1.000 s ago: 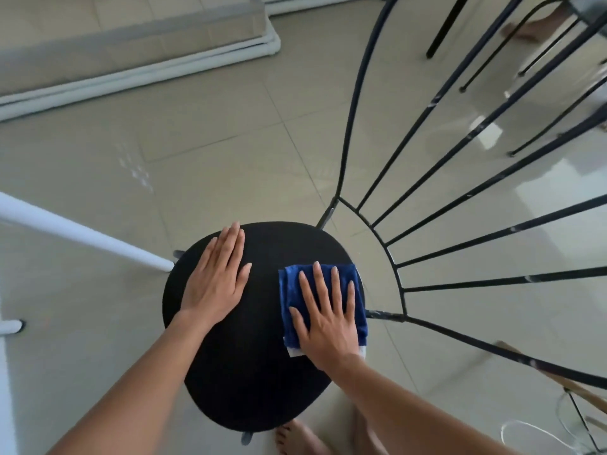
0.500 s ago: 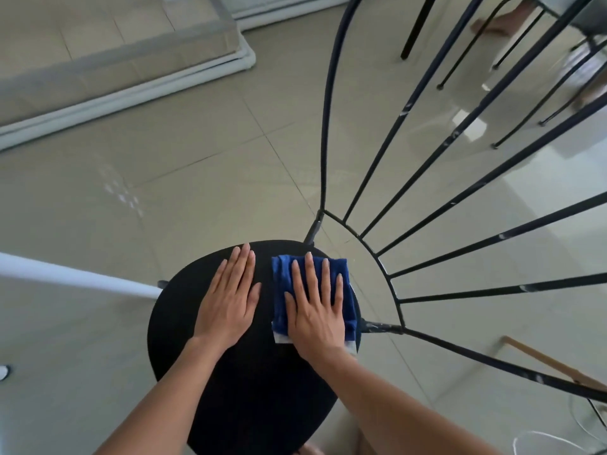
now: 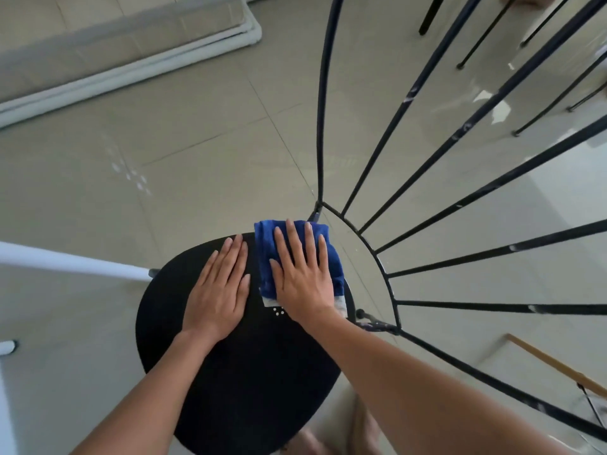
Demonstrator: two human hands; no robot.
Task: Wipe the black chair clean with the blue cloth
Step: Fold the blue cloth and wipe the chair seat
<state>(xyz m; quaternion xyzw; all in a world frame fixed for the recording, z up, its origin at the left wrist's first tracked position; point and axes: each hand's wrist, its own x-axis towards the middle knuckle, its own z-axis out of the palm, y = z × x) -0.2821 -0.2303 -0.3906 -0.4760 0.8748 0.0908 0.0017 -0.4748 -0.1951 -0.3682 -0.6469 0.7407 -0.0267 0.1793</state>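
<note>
We note black chair [image 3: 243, 372]: round matte seat, thin rod backrest. Blue cloth [image 3: 266, 254]: folded, flat on seat's far edge.

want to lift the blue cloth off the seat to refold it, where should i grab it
Probably the pale hem edge of the blue cloth, nearest you, pinched from above. The cloth lies flat under the right hand at the seat's far edge, and that hem sticks out past the palm.
</note>
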